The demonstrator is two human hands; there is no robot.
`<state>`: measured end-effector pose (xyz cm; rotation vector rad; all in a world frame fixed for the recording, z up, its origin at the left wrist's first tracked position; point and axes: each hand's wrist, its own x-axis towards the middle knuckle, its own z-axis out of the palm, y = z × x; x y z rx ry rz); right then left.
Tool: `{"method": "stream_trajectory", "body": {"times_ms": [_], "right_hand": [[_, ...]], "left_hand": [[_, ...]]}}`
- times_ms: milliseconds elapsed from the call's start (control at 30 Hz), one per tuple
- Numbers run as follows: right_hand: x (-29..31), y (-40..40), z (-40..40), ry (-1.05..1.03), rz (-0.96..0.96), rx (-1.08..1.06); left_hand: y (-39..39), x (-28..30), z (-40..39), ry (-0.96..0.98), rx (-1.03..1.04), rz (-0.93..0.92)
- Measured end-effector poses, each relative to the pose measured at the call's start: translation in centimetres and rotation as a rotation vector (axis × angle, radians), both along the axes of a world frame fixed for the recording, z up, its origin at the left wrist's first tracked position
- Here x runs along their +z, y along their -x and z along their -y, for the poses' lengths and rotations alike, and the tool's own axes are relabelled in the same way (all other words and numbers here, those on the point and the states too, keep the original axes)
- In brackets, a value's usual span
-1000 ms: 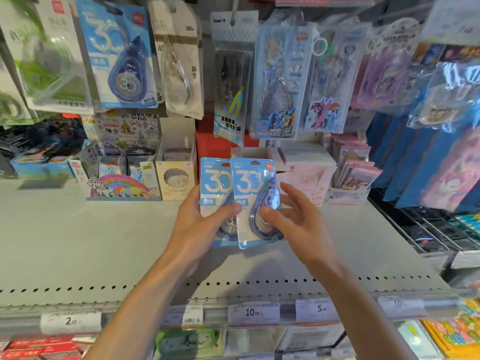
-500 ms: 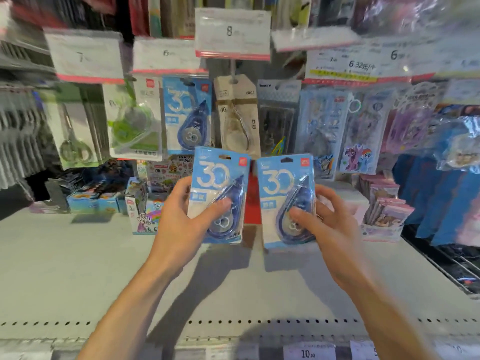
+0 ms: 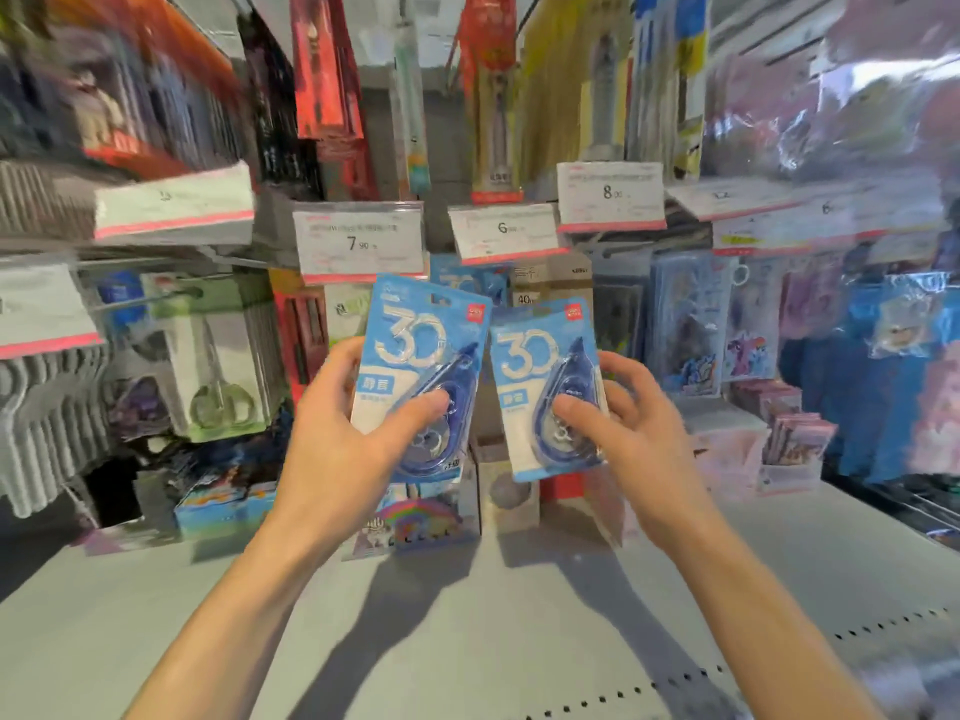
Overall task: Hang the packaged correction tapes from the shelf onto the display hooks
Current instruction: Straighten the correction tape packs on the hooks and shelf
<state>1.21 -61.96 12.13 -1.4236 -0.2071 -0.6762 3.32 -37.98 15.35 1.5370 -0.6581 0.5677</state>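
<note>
Two blue packaged correction tapes marked "30" are raised side by side before the display hooks. My left hand (image 3: 343, 433) grips the left correction tape pack (image 3: 415, 345), thumb across its front. My right hand (image 3: 623, 433) grips the right correction tape pack (image 3: 540, 366) the same way. Behind them another blue correction tape pack (image 3: 457, 278) hangs on a hook under the "6" price tag (image 3: 506, 233). The hook itself is hidden by the tags.
Price tags "7.90" (image 3: 361, 244) and "8" (image 3: 610, 192) hang beside it. Packaged scissors (image 3: 218, 376) hang at left, cartoon pony packs (image 3: 696, 356) at right. Small boxes (image 3: 410, 517) stand at the back of the grey shelf (image 3: 467, 641).
Both hands have lifted the two packs higher toward the hooks and the view has tilted upward, so the price tags and upper hanging goods now fill the top.
</note>
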Motion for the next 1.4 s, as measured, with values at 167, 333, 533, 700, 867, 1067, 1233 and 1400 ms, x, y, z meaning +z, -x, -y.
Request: {"method": "stream_trajectory", "body": {"times_ms": [167, 333, 533, 700, 867, 1067, 1233, 1400], "right_hand": [[3.2, 0.1, -1.8, -0.019, 0.085, -0.034], [4.6, 0.9, -1.6, -0.007, 0.175, -0.039], [3.4, 0.3, -0.3, -0.005, 0.153, -0.108], [3.1, -1.8, -0.2, 0.068, 0.087, -0.121], [4.8, -3.6, -1.2, 0.167, 0.092, -0.112], [5.5, -5.1, -1.4, 0.188, 0.074, -0.122], [5.1, -6.2, -1.2, 0.182, 0.019, -0.168], [4.4, -8.7, -1.8, 0.213, -0.003, -0.219]], "left_hand": [[-0.4, 1.9, -1.8, -0.054, 0.007, 0.057], [-1.0, 3.4, -2.3, -0.102, 0.039, 0.09], [-0.9, 4.7, -1.4, -0.098, 0.024, 0.125], [-0.7, 5.0, -1.3, -0.098, 0.038, 0.13], [-0.5, 5.1, -1.4, -0.104, 0.049, 0.146], [-0.8, 5.0, -1.4, -0.093, 0.042, 0.15], [-0.8, 5.0, -1.2, -0.095, 0.039, 0.147], [-0.9, 5.0, -1.2, -0.109, 0.056, 0.144]]}}
